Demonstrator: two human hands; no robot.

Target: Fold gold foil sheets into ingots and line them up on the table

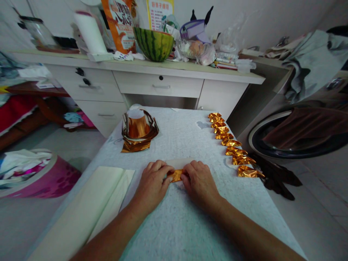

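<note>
Between my hands, low over the covered table (174, 130), is a small piece of shiny gold foil paper (176, 175). My left hand (156, 177) pinches its left end between thumb and fingers. At the right end, my right hand (199, 181) has its fingers closed on the same foil. A strip of white paper (179, 161) shows just behind the foil, partly hidden by my fingers. Along the table's right edge lies a row of several folded gold foil pieces (231, 143). Back left sits a roll of gold foil (138, 123) with loose sheets around it.
Folded cream paper (81, 206) lies left of my left arm. A pink bin (51, 177) full of waste stands on the floor at left. Behind the table is a white drawer cabinet (160, 85) bearing half a watermelon (153, 43). A front-loading washing machine (261, 134) stands at right.
</note>
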